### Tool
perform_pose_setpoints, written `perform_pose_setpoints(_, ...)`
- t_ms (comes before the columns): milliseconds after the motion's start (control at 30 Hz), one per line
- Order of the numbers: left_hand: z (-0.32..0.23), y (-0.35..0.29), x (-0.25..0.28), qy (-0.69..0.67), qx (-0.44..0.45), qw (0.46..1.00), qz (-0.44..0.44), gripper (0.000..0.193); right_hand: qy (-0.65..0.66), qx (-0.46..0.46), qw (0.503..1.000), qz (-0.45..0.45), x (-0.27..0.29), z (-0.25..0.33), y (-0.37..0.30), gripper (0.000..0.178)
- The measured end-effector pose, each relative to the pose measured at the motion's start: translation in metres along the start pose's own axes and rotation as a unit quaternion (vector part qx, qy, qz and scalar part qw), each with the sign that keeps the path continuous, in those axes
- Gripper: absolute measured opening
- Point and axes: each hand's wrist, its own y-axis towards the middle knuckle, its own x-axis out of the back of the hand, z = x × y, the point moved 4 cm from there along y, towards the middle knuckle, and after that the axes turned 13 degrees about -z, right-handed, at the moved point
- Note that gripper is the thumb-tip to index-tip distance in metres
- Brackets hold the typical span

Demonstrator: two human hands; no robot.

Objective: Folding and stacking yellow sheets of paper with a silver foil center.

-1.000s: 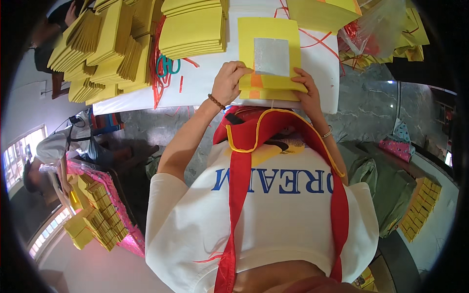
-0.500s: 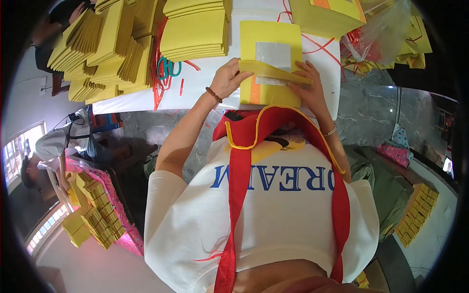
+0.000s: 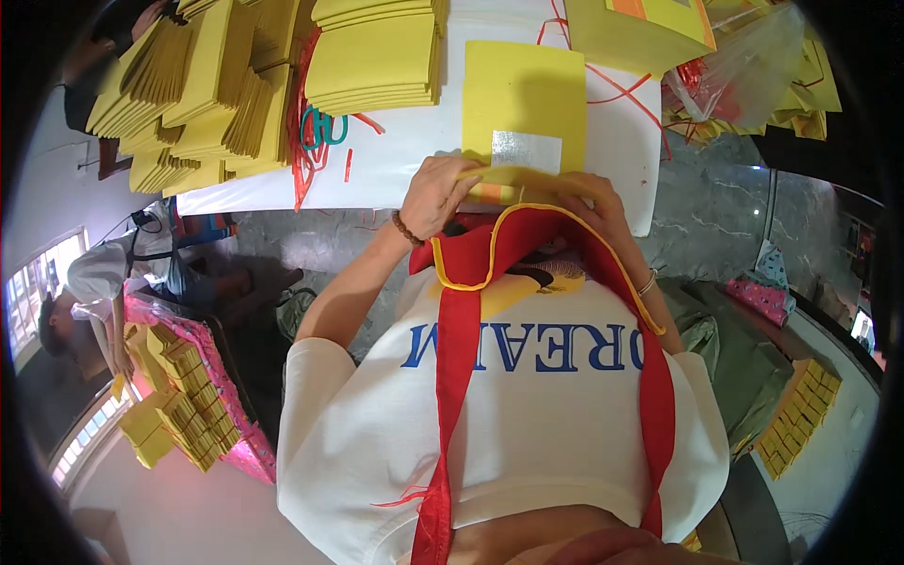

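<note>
Right in front of my body, a yellow paper sheet [image 3: 527, 177] is bent up along its far edge. My left hand [image 3: 437, 196] pinches its left end, thumb and fingers closed on it. Around the right end my right hand [image 3: 601, 209] is curled, its fingertips partly behind the paper. An orange strip [image 3: 492, 192] shows on the sheet's near side. Just beyond lies a yellow paper stack [image 3: 524, 89] with a silver rectangle [image 3: 527, 149] on its top sheet. The sheet's lower part is hidden by my red apron [image 3: 480, 250].
Folded yellow paper stacks [image 3: 372, 66] fill the left of the white table [image 3: 273, 196], near green-handled scissors [image 3: 323, 129] and red ribbons [image 3: 303, 165]. A yellow block [image 3: 636, 38] and a clear plastic bag [image 3: 744, 71] stand far right. Another person [image 3: 99, 273] works at the left.
Both hands have drawn the yellow sheet toward my body, from over the middle of the stack to its near edge. More of the stack's top shows behind it.
</note>
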Motion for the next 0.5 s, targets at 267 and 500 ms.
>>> perform_pose_setpoints(267,0.018,0.027,-0.017,-0.031,0.266,0.96,-0.089,0.027,0.211,-0.25,0.918,-0.223,-0.016,-0.015,0.018,0.035)
perform_pose_setpoints(500,0.051,0.03,-0.033,-0.062,0.318,0.939,-0.115,0.031,0.009,-0.131,0.972,-0.193,-0.008,-0.01,0.031,0.038)
